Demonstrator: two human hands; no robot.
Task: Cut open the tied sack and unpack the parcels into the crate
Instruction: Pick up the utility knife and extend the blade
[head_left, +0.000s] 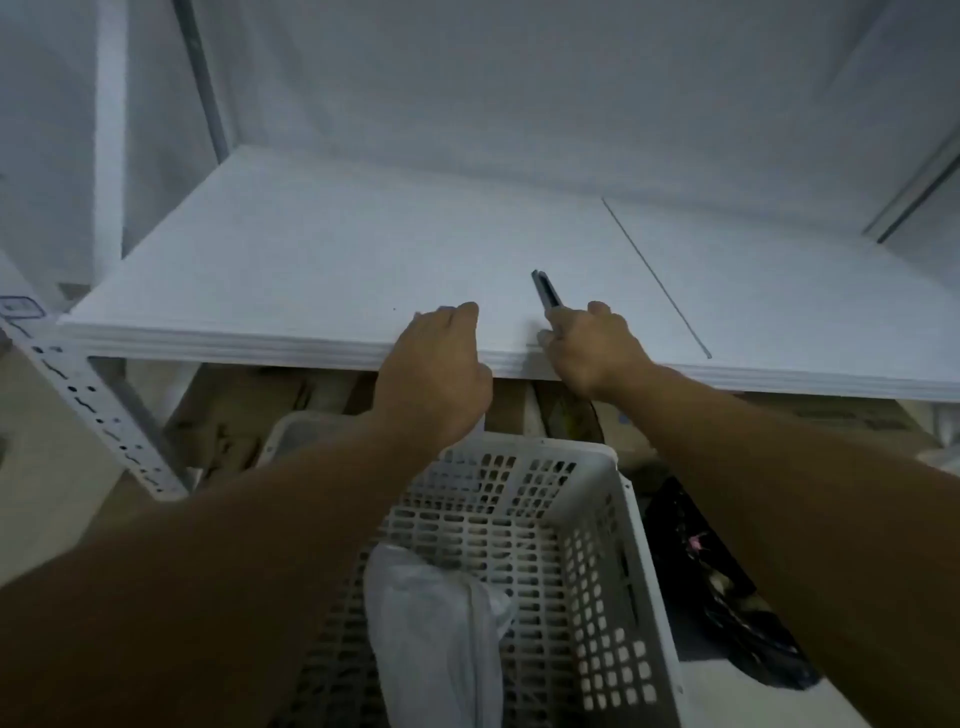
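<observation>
Head view looks down on a white shelf (311, 260) of a metal rack, both hands at its front edge. The right hand (592, 348) grips a dark cutter (545, 291), whose tip lies on the shelf pointing away from the person. The left hand (436, 358) rests knuckles-up just beside it, fingers curled over the edge; whether it holds anything cannot be told. Below the forearms stands a white perforated crate (623, 519) with a white plastic-wrapped parcel (441, 623) lying inside.
</observation>
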